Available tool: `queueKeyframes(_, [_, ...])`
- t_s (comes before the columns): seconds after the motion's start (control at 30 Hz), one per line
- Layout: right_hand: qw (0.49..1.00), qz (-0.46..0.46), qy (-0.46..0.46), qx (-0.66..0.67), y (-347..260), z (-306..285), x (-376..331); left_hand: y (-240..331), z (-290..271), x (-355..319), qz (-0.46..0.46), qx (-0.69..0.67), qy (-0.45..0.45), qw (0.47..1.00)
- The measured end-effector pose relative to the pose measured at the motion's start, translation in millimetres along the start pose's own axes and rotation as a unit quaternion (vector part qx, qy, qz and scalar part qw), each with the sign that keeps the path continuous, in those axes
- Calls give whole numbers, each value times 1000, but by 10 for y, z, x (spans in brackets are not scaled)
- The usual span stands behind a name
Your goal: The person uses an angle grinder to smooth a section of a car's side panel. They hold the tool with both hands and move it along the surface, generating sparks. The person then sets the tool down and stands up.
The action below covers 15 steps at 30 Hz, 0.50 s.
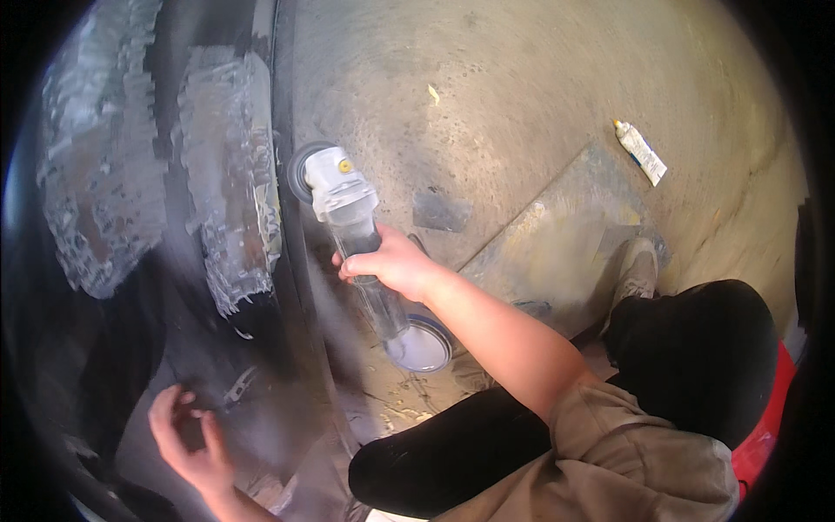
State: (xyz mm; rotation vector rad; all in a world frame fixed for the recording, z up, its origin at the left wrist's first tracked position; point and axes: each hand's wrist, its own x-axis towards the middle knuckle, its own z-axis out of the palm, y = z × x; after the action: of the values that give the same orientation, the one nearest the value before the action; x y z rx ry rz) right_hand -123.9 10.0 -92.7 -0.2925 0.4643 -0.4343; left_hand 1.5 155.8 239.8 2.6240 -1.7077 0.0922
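Observation:
In my right hand (393, 264) is a dusty grey angle grinder (346, 198), gripped around its body with the head pointing away from me. Its round disc (300, 172) faces the dark car body panel (300, 287) on the left; whether they touch I cannot tell. Two rough patches of grey filler (230, 165) cover part of that panel. Low on the left, my left hand (193, 445) holds nothing, its fingers curled but apart, close to the panel's lower part. A small light-coloured fitting (239, 385) shows beside it.
Beneath the grinder's rear end lies a round lid or tin (424, 346) with a pale inside. A worn flat board (557, 248) rests on the concrete floor by my shoe (639, 265). Beyond it are a white tube (641, 155) and a dark square scrap (442, 211).

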Motion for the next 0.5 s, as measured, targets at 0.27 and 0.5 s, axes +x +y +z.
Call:
queueKeyframes(0.27, [993, -20, 80, -79, 42, 224, 90, 104, -564, 1171, 173, 168, 89, 966])
queueKeyframes(0.5, [997, -10, 73, -10, -96, 100, 216, 115, -825, 2242, 352, 238, 131, 896])
